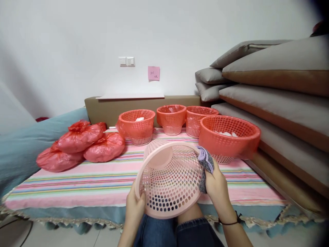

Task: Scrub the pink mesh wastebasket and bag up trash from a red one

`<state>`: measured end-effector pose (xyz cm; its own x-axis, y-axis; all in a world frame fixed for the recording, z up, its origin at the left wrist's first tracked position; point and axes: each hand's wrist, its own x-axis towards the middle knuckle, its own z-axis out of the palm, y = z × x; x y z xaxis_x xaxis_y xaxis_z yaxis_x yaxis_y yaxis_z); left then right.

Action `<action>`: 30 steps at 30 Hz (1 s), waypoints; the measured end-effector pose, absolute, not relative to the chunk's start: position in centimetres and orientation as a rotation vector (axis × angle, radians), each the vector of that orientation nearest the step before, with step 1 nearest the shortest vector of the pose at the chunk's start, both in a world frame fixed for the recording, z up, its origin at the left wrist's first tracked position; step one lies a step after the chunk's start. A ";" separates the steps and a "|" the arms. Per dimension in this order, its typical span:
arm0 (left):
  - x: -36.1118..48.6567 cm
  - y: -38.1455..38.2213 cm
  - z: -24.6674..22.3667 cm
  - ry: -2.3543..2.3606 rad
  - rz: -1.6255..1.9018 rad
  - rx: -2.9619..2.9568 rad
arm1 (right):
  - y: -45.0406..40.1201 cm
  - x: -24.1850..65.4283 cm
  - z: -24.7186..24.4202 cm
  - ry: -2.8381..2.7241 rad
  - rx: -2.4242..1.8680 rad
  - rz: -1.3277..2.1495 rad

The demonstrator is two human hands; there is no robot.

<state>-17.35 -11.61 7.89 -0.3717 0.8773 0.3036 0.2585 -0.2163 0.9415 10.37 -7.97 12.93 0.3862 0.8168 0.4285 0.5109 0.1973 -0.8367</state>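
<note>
A pale pink perforated basket (164,209) is tilted over my lap, its open mouth facing me. My left hand (135,202) is closed on the rim at the lower left. On the right side, my right hand (216,180) holds a grey and purple cloth (205,161) against the rim. The cloth lies folded over the basket's edge, partly outside it and partly under my fingers. Nothing is seen inside the basket.
Behind stand several baskets lined with red bags, among them a left one (137,128) and a large right one (228,137), both with white items inside. Tied red bags (104,147) lie at left on the striped cloth (102,185). Grey cushions (277,99) are stacked at right.
</note>
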 end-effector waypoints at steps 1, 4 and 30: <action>-17.4 -11.4 8.8 1.542 1.594 1.403 | -8.1 9.8 13.8 -1.317 -1.424 0.241; -17.1 -10.9 11.3 1.468 1.489 1.591 | -8.8 7.3 16.7 -1.610 -1.259 -0.047; -15.2 -11.1 14.0 1.379 1.360 1.896 | -10.3 2.6 17.5 -2.118 -0.926 -0.366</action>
<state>-15.17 -11.11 14.01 0.0252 0.8890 0.4571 0.4694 -0.4143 0.7798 2.56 -10.26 17.47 -0.4302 0.4952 0.7548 0.7195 0.6930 -0.0445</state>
